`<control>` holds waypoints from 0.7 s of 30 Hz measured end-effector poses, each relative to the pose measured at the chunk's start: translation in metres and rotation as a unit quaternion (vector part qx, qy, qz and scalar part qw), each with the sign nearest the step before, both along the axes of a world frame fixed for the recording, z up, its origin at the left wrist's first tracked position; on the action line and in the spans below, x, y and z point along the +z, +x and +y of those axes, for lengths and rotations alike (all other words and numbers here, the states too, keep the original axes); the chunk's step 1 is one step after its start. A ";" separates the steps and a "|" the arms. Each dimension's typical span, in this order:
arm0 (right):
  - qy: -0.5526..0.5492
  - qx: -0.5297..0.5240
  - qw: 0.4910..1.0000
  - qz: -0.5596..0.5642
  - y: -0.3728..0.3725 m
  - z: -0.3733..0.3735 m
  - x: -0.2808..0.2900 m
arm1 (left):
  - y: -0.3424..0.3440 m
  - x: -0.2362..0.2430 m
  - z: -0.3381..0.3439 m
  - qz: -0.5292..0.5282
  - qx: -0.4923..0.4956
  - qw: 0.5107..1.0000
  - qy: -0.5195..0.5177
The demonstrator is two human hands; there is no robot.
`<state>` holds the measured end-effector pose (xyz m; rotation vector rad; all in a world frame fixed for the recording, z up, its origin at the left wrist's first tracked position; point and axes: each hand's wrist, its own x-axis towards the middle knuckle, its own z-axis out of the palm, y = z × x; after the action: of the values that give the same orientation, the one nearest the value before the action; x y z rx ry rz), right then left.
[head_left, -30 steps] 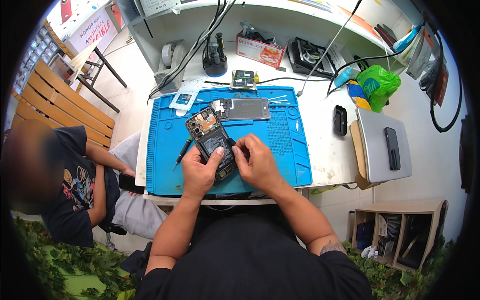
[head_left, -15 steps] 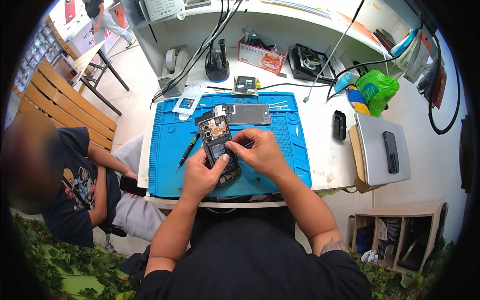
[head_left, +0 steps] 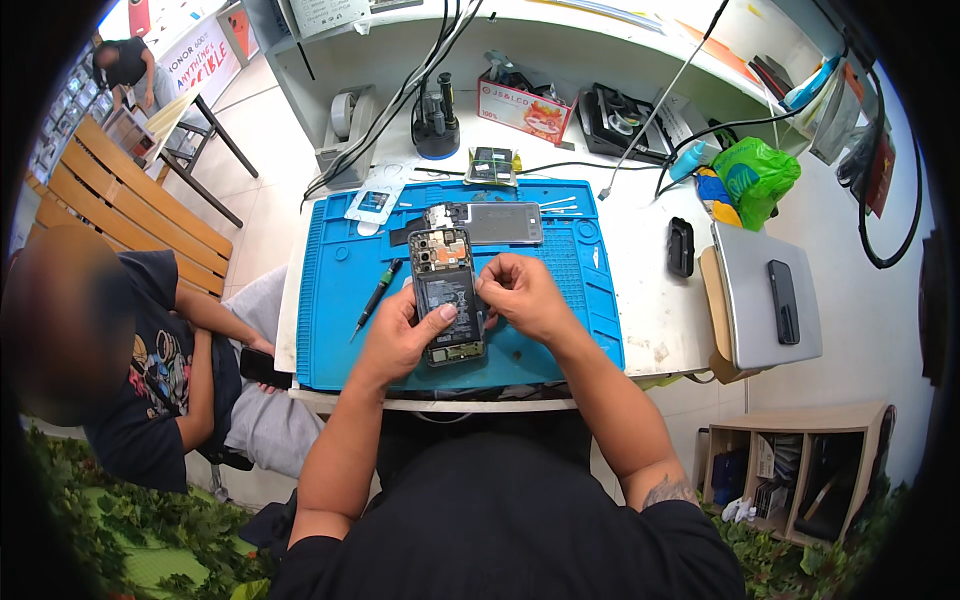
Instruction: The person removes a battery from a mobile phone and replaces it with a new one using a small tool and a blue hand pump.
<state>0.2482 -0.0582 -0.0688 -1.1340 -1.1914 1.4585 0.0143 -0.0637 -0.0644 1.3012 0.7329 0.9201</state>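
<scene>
An opened smartphone (head_left: 447,290), its back off and the dark battery and circuit board showing, is held above the blue repair mat (head_left: 330,300). My left hand (head_left: 402,335) grips its lower left side, the thumb lying across the battery. At the phone's right edge my right hand (head_left: 522,298) is closed with thumb and index finger pinched; what they hold, if anything, is too small to make out. Left of the phone a screwdriver (head_left: 376,299) rests on the mat. Beyond the phone lies a grey phone panel (head_left: 503,223) with parts at its left end.
Cotton swabs (head_left: 560,207) and a small packet (head_left: 492,166) lie at the back. A red-and-white box (head_left: 522,113) and a tool holder (head_left: 436,125) stand behind. To the right are a black case (head_left: 680,248) and a laptop (head_left: 765,300). A seated person (head_left: 165,340) is close on the left.
The phone has turned more upright and shifted slightly right. My right fingers have moved from over the battery to the phone's right edge. A person in the background has bent down.
</scene>
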 end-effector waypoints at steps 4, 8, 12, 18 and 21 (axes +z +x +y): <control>-0.049 -0.033 0.991 0.116 -0.004 -0.008 0.003 | -0.006 0.012 0.008 0.011 -0.031 0.998 -0.057; -0.118 -0.040 0.979 0.161 -0.005 -0.012 0.016 | -0.007 0.009 0.013 0.054 -0.043 0.997 -0.032; -0.114 0.035 0.988 0.102 0.001 -0.008 0.009 | -0.005 0.009 0.012 0.057 -0.057 0.996 -0.027; -0.143 0.034 0.972 0.183 0.001 -0.011 0.012 | 0.001 0.014 0.007 -0.009 0.051 0.997 -0.049; -0.126 -0.003 0.978 0.168 -0.002 -0.013 0.008 | 0.009 0.031 -0.001 0.315 0.256 0.865 0.296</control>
<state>0.2463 -0.0716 -0.0606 -1.0012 -0.7846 1.7516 0.0230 -0.0647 -0.0333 2.0550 1.4290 1.2085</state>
